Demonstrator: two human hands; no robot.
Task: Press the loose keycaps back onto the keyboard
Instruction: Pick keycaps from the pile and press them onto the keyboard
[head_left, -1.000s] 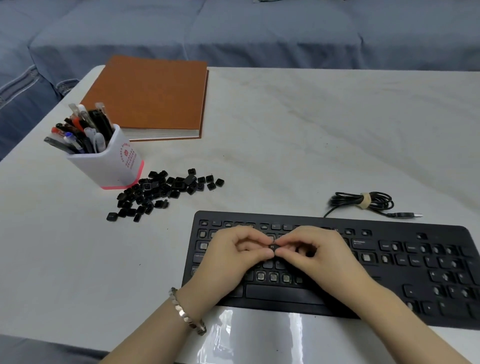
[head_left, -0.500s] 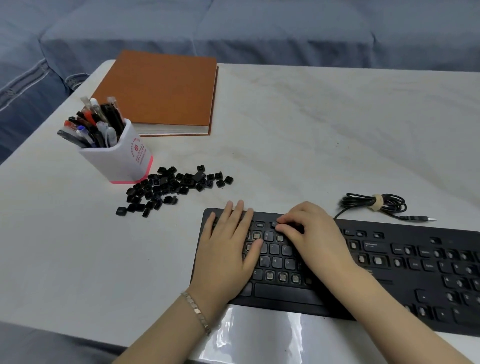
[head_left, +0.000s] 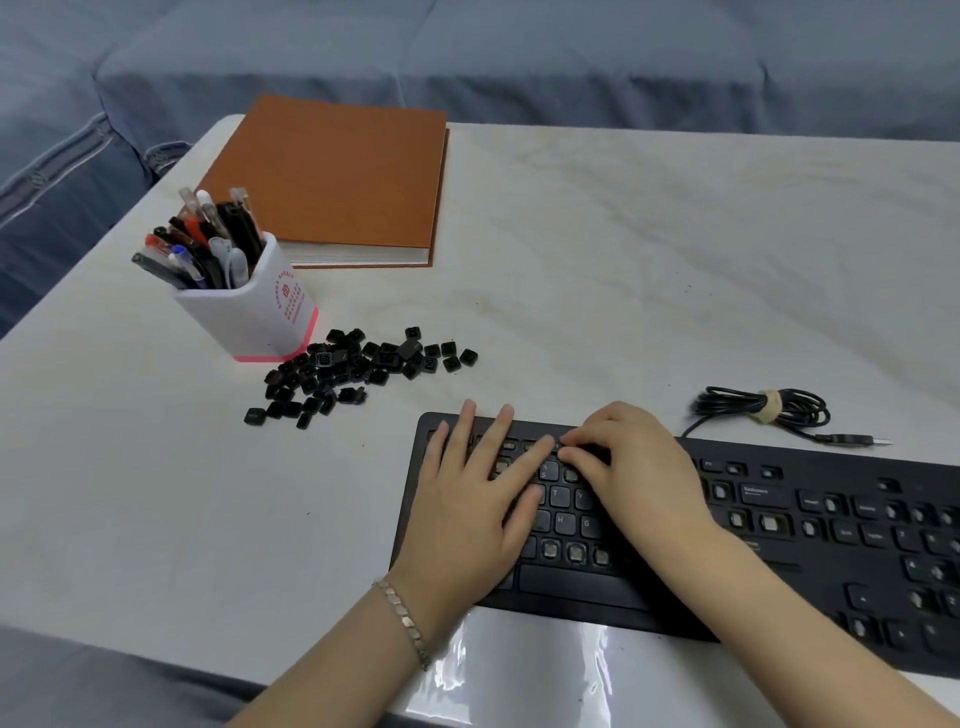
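Note:
The black keyboard (head_left: 779, 525) lies at the table's near edge, with several bare switch sockets among its fitted keys. My left hand (head_left: 467, 499) rests flat on the keyboard's left end, fingers straight and spread. My right hand (head_left: 628, 467) is curled over the upper rows, and its thumb and forefinger tips meet on a keycap (head_left: 558, 448) that sits low on the board, mostly hidden under them. A pile of loose black keycaps (head_left: 358, 369) lies on the table to the upper left of the keyboard, apart from both hands.
A white pen holder (head_left: 254, 317) full of pens stands just left of the keycap pile. Behind it lies an orange-brown notebook (head_left: 332, 176). The keyboard's coiled cable (head_left: 763, 408) with its USB plug lies at the right. A glossy strip runs along the table's front edge (head_left: 519, 670).
Both hands were pinching one keycap above the middle keys. The left hand let go and now lies flat on the keyboard's left end; the right hand carried the keycap up to the upper rows.

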